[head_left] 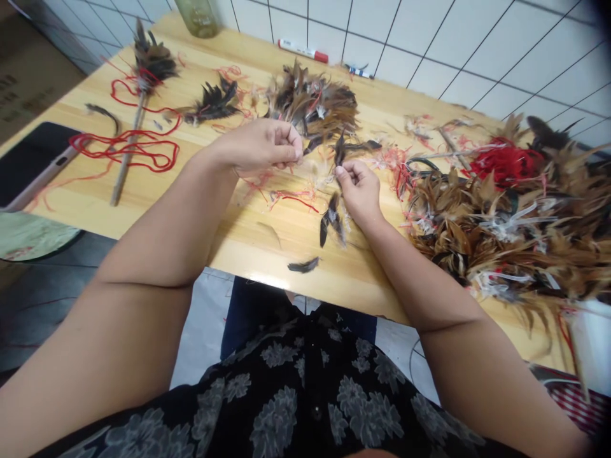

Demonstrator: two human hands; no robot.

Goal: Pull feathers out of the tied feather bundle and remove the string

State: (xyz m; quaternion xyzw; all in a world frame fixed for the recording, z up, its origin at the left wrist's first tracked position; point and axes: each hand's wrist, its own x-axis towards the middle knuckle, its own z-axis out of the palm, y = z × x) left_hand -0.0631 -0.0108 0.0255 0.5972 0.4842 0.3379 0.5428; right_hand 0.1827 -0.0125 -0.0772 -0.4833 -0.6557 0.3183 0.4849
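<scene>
My right hand pinches a small dark feather between thumb and finger, its tip pointing up. To its left, my left hand is closed with thumb and fingertips together; whatever it may hold is too small to make out. Loose dark feathers lie just below my right hand, and a single feather rests nearer the table edge. Behind both hands sits a bundle of brown feathers. A smaller clump of black feathers is beyond my left wrist.
A large heap of brown feathers covers the table's right side, with red string on it. At left lie a feather-topped stick, red cord and a phone. Markers and a greenish container stand along the tiled wall.
</scene>
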